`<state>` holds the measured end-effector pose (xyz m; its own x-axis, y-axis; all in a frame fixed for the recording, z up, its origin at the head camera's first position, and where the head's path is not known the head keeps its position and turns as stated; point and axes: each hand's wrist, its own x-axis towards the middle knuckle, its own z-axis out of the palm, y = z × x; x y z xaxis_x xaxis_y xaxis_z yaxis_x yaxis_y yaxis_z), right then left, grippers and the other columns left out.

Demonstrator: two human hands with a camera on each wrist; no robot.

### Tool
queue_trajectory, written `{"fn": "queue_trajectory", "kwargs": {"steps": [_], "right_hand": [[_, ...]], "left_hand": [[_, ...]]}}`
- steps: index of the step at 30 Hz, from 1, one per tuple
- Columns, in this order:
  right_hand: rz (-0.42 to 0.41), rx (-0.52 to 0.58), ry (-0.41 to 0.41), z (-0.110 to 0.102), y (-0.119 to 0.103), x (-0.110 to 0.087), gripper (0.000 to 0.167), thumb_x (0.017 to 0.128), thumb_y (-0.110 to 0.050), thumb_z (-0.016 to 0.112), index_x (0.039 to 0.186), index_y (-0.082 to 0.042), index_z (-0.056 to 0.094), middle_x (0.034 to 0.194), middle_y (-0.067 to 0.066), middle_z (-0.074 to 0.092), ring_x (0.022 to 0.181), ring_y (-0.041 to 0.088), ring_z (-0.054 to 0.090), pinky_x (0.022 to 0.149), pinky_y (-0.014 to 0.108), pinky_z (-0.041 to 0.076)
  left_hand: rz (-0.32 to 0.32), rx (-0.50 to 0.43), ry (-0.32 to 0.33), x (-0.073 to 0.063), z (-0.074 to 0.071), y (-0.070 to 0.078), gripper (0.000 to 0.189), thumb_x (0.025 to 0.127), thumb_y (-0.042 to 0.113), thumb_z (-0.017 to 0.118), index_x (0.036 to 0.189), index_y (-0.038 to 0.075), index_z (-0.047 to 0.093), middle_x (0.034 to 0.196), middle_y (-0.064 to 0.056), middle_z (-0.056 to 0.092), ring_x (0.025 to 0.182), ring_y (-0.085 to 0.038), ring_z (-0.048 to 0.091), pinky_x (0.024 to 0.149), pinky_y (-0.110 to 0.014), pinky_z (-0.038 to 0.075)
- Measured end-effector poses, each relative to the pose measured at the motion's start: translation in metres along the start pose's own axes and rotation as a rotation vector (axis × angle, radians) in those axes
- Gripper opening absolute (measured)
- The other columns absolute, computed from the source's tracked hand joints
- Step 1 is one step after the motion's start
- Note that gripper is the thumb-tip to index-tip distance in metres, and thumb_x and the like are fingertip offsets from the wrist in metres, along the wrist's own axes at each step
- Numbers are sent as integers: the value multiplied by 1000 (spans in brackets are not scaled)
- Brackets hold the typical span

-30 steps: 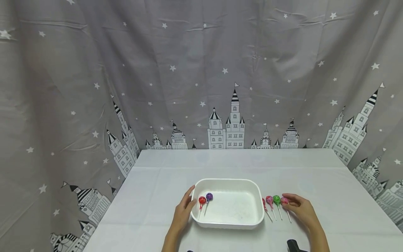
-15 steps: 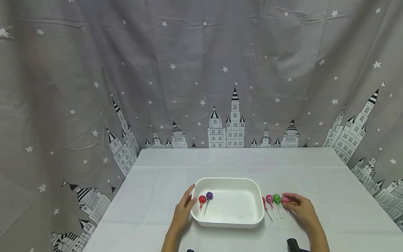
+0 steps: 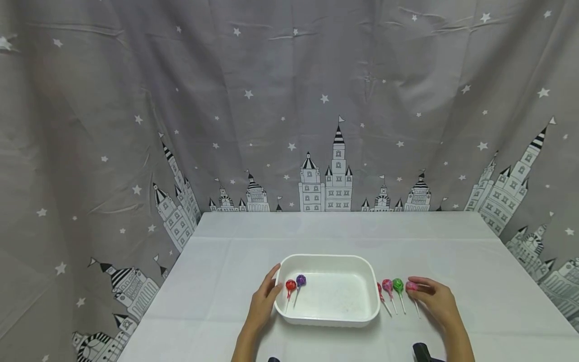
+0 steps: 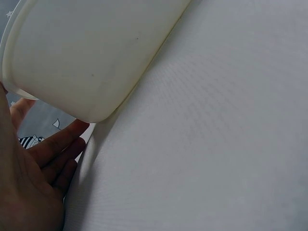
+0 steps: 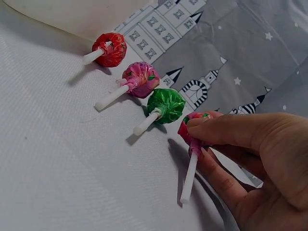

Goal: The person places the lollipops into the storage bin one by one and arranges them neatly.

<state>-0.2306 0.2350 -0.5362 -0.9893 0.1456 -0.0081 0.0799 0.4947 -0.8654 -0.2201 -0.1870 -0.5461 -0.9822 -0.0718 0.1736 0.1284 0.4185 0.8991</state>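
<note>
My left hand (image 3: 262, 304) holds the left side of a white plastic tray (image 3: 334, 323), thumb at the rim and fingers along the outer wall. In the tray, at its left end, lie a red lollipop (image 3: 290, 285) and a purple lollipop (image 3: 300, 280). To the tray's right, my right hand (image 3: 438, 301) pinches the wrapped head of a pink lollipop (image 5: 190, 175) between thumb and fingers, its white stick pointing down toward the cloth. Beside it in a row lie a green lollipop (image 5: 166, 106), another pink lollipop (image 5: 141, 81) and a red lollipop (image 5: 111, 50) nearest the tray.
A white cloth (image 3: 217, 281) covers the table. Behind it hangs a grey curtain (image 3: 271, 65) printed with castles and stars. Black devices show at the bottom edge, one by the right wrist (image 3: 421, 352) and one near the left forearm (image 3: 273, 359).
My right hand has shifted slightly right with the pink lollipop, widening the gap to the green one. My left hand and the tray stay put.
</note>
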Motion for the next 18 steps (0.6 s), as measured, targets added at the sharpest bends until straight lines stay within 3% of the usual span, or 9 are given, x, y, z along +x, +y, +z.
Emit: {"fn": "queue_trajectory", "kwargs": {"steps": [8, 10, 15, 18], "right_hand": [[2, 28, 12, 3, -5, 0, 49, 76, -22, 76, 117, 1, 61, 112, 20, 62, 103, 34, 59, 93, 52, 39], [-2, 43, 8, 4, -7, 1, 51, 76, -24, 76, 118, 1, 60, 113, 20, 62, 100, 28, 61, 93, 50, 40], [-25, 47, 1, 5, -10, 1, 56, 76, -33, 75, 120, -2, 60, 115, 15, 62, 90, -1, 58, 93, 44, 41], [-59, 52, 10, 4, -16, 0, 56, 77, -37, 73, 120, -5, 60, 112, 12, 64, 91, -3, 55, 93, 43, 41]], "left_hand": [[8, -11, 5, 0, 0, -1, 45, 94, 31, 52, 138, 32, 43, 125, -22, 53, 114, -39, 51, 92, -58, 39], [2, -14, 10, 0, 1, -1, 45, 93, 31, 52, 137, 32, 43, 125, -21, 54, 114, -38, 51, 92, -58, 38], [7, -7, 12, 0, 1, -3, 45, 93, 32, 52, 137, 33, 43, 123, -20, 56, 112, -37, 53, 92, -57, 39], [13, -1, 10, 0, 0, -4, 45, 93, 32, 52, 137, 33, 43, 120, -19, 58, 111, -35, 54, 92, -56, 40]]}}
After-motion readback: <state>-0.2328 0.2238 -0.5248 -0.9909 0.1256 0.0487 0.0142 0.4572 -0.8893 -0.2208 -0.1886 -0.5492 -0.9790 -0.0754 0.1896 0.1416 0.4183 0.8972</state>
